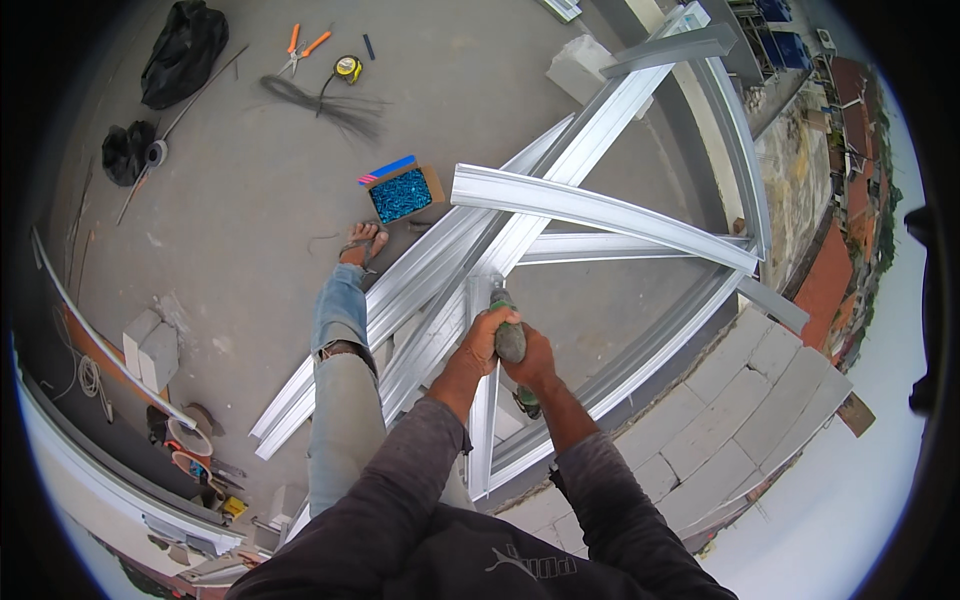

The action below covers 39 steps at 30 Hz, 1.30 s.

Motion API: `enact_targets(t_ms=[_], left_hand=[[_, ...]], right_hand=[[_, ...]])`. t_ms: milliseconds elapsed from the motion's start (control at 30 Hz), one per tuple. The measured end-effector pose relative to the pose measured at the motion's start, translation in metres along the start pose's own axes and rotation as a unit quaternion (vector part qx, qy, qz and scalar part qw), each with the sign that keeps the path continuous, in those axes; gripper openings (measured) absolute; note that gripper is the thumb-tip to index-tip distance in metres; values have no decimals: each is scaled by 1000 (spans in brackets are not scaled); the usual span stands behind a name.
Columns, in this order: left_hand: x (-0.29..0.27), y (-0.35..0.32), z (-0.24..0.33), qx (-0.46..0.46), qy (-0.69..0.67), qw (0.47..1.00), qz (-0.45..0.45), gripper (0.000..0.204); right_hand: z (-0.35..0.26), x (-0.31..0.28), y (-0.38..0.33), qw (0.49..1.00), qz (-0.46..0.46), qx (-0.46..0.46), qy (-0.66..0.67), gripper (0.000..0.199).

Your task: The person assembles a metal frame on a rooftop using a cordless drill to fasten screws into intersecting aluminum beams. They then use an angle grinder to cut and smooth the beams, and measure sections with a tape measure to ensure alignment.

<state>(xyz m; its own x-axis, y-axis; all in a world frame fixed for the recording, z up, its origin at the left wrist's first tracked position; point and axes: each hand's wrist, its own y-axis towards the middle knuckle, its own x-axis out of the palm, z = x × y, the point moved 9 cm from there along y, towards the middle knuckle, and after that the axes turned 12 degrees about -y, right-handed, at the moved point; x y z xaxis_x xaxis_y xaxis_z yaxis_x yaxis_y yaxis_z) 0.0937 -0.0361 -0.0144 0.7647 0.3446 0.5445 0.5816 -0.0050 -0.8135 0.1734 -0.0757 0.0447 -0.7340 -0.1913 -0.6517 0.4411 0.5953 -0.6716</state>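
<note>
Both of my hands are closed around a green and dark power drill [511, 343], seen from above at the middle of the view. My left hand [480, 338] wraps the body's left side near its front. My right hand [533, 358] grips from the right, with the drill's lower end showing beneath it. The drill's front end points at a joint where silvery metal channels [510, 238] meet; its very tip is too small to make out. These channels form a triangular frame, with another channel [600, 210] lying across it.
A box of blue screws [402, 194] stands by my left foot [364, 243]. Farther off lie orange-handled pliers [301, 48], a tape measure [347, 69], a wire bundle [322, 104] and black bags [185, 52]. A block wall [715, 400] edges the right; pale blocks [152, 348] stand left.
</note>
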Motion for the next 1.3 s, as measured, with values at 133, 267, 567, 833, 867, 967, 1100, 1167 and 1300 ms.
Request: enact_targets(t_ms=[133, 267, 567, 833, 867, 967, 1100, 1167, 1300], left_hand=[[-4, 1, 3, -12, 50, 999, 12, 19], [4, 8, -2, -15, 78, 997, 3, 26], [-68, 9, 110, 8, 437, 886, 153, 60], [-78, 135, 314, 270, 855, 401, 189, 24], [-79, 160, 314, 222, 878, 382, 185, 27], [-83, 199, 310, 127, 939, 290, 134, 26], [-83, 201, 320, 118, 948, 264, 132, 27], [-84, 199, 324, 121, 943, 275, 145, 27], [-83, 203, 314, 137, 955, 239, 108, 25]], right_hand=[[8, 15, 0, 998, 12, 24, 48, 45], [23, 11, 4, 999, 7, 20, 25, 41], [8, -17, -10, 998, 5, 64, -6, 37], [-4, 1, -107, 990, 37, 68, 114, 29], [1, 20, -118, 979, 33, 100, 174, 29], [-3, 62, -156, 954, 23, 120, 273, 28], [-25, 100, -187, 979, -45, 111, 165, 33], [-41, 107, -190, 997, -25, 49, 51, 34], [-39, 116, -203, 983, 6, 87, 162, 35]])
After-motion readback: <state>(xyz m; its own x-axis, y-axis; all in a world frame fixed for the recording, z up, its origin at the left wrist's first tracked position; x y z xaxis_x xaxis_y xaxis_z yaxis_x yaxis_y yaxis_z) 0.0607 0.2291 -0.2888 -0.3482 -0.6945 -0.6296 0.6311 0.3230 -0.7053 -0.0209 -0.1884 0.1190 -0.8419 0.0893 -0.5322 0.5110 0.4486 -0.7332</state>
